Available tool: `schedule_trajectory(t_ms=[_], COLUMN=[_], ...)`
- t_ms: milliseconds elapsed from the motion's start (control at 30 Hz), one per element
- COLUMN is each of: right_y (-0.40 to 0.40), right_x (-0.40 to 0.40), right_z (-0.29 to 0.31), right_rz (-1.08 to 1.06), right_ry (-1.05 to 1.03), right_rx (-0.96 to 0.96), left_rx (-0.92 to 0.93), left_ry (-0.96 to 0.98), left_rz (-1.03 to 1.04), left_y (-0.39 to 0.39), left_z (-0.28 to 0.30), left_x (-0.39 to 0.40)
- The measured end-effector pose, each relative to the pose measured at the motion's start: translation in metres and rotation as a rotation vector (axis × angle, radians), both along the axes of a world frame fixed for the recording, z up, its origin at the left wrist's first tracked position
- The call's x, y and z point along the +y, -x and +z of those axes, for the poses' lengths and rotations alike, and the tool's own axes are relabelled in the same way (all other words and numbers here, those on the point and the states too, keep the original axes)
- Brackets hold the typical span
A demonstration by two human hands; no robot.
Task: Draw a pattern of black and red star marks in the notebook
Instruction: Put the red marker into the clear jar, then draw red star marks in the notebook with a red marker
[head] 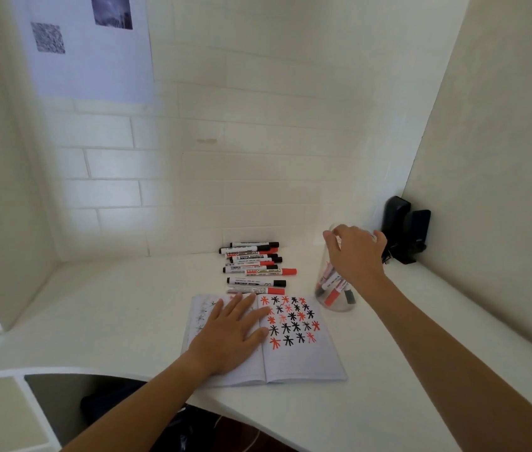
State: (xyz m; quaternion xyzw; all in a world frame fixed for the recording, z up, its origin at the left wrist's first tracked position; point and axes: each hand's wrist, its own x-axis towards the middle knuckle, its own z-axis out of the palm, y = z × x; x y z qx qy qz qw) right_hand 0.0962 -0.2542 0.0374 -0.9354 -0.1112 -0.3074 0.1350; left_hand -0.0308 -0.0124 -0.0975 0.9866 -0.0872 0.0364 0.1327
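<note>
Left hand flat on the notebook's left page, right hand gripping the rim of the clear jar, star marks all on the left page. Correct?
Not quite. In the head view the star marks fill the right page of the notebook. The rest holds: left hand lies flat on the left page, right hand grips the rim of the clear jar.

A small study nook in what looks like a home or office: a white tabletop [121, 308] built into an alcove of white-painted brick wall [258, 177], a printed sheet [91, 50] stuck to it, whiteboard markers [255, 262] laid out in a row, an open notebook [300, 360], and a black device [405, 230] in the corner.
</note>
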Motion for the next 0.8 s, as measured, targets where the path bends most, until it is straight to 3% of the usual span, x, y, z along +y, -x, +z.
schedule_trajectory(t_ms=[100, 167, 267, 367, 433, 600, 800], right_y=[0.005, 0.015, 0.025, 0.019, 0.014, 0.007, 0.014], right_x=[0.006, 0.02, 0.045, 0.067, 0.077, 0.088, 0.081], right_z=[-0.012, -0.02, -0.042, -0.07, -0.086, -0.11, -0.103], right_rz=[0.128, 0.339, 0.498, 0.472, 0.442, 0.389, 0.357], right_ry=[-0.002, -0.005, 0.039, 0.117, 0.121, 0.12, 0.005], right_rx=[-0.383, -0.458, -0.216, 0.144, 0.248, 0.32, 0.224], left_rx=[-0.001, -0.001, 0.001, 0.012, 0.019, 0.004, -0.008], left_ry=[-0.001, -0.003, -0.009, -0.022, -0.028, -0.025, 0.011], left_rz=[0.001, 0.003, 0.013, 0.016, 0.017, 0.028, 0.019], left_y=[-0.001, -0.001, -0.001, 0.0, 0.001, -0.001, -0.002], left_z=[0.001, 0.001, 0.001, 0.003, 0.003, 0.001, -0.001], left_x=[0.0, -0.001, -0.001, -0.002, -0.003, -0.003, -0.001])
